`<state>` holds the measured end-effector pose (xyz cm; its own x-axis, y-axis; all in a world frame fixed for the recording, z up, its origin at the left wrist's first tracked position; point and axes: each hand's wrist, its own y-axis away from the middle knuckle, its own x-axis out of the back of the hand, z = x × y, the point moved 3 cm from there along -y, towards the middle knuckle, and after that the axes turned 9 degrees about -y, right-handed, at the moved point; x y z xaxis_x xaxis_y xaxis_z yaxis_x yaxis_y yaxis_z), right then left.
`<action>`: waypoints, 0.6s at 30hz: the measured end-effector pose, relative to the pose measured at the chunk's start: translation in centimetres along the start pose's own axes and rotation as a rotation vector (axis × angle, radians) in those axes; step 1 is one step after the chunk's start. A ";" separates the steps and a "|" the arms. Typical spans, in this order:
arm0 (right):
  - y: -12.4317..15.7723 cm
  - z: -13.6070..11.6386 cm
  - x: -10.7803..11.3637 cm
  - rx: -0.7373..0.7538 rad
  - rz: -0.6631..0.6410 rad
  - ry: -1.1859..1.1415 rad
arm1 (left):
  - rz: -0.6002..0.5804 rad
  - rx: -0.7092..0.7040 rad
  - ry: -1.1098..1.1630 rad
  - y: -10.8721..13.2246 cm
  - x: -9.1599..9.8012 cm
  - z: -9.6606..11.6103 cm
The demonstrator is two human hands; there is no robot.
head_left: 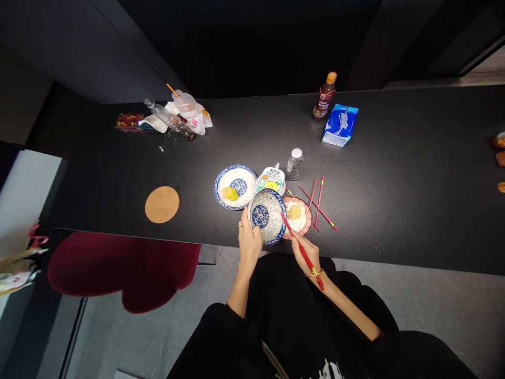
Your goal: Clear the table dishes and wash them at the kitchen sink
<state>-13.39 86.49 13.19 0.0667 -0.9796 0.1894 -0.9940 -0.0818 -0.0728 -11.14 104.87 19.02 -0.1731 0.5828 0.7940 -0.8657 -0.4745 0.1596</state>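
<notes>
I have the deep blue-and-white patterned ceramic bowl (272,221) at the near edge of the table, tipped so that its inside faces my head camera. The left hand (250,242) is clamped on the bowl's near-left rim. The right hand (310,250) has its fingers closed together around long red chopsticks with gold bands (306,259) — their tips reach the bowl's right side, though I can't tell whether they touch it.

Just beside the bowl, partly under the chopsticks, I see a round pink-rimmed plate (309,217) bearing white creamy food (302,221) and a tan piece. Behind the bowl lies a white packet printed in green and yellow (270,181), with a clear white-lidded jar (294,164) near it. On the left sits a blue-and-white round plate (240,173) holding a yellow lump (230,194); on the right, loose red chopsticks (324,215) lie crossed.

Farther out on the matte black table (414,173), I see a dark brown bottle with an orange cap (324,97) beside a shiny blue packet (341,125). Well off to the left are a round tan mat (162,205) and — behind it — a tilted clear plastic bottle (169,119).
</notes>
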 end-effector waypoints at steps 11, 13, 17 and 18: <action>-0.4 0.8 2.5 -0.154 0.044 0.085 | 0.038 0.008 0.020 0.6 1.0 -2.2; -0.6 1.2 4.2 -0.180 0.085 0.084 | 0.073 0.036 0.052 0.8 1.7 -3.4; -1.5 1.9 6.2 -0.237 0.128 0.023 | 0.142 0.141 0.194 1.0 2.2 -7.2; -1.8 2.0 6.5 -0.251 0.143 -0.019 | 0.171 0.180 0.236 1.1 2.1 -8.4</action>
<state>-11.03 79.92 12.54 -0.0766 -0.9813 0.1763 -0.9836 0.1033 0.1475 -16.44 111.12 15.92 -0.4309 0.6111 0.6640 -0.7215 -0.6753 0.1533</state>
